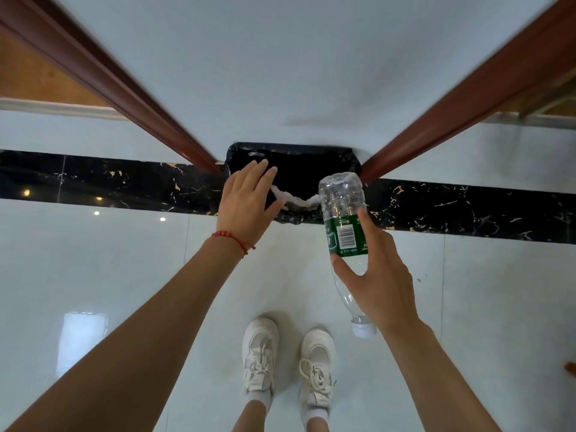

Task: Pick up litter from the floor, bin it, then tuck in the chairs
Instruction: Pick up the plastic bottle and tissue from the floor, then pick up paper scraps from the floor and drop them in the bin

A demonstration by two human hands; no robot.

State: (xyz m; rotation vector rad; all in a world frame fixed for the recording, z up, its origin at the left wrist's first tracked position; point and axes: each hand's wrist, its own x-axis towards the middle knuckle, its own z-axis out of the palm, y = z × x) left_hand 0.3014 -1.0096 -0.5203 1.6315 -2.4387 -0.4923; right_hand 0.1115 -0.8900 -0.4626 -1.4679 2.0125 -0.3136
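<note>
A: Eyes on the plastic bottle (342, 210), clear, green label, white cap pointing back toward the person. The right hand (378, 275) has its thumb and fingers curled round the middle, and the bottle's base hangs over the near right corner of the bin.

B: And that bin (311, 163)? Black liner, sitting on the floor against the white wall (280, 57), between two reddish door frames.

A: Yes. The left hand (246, 204) is spread over the bin's left side, fingers straight, gripping nothing I can see. A white crumpled tissue (296, 201) lies just beside its thumb, at the rim.

B: Red string bracelet (233, 240) on that wrist. White sneakers (288, 360) planted on pale tiles, black marble strip (467, 207) running under the bin.
</note>
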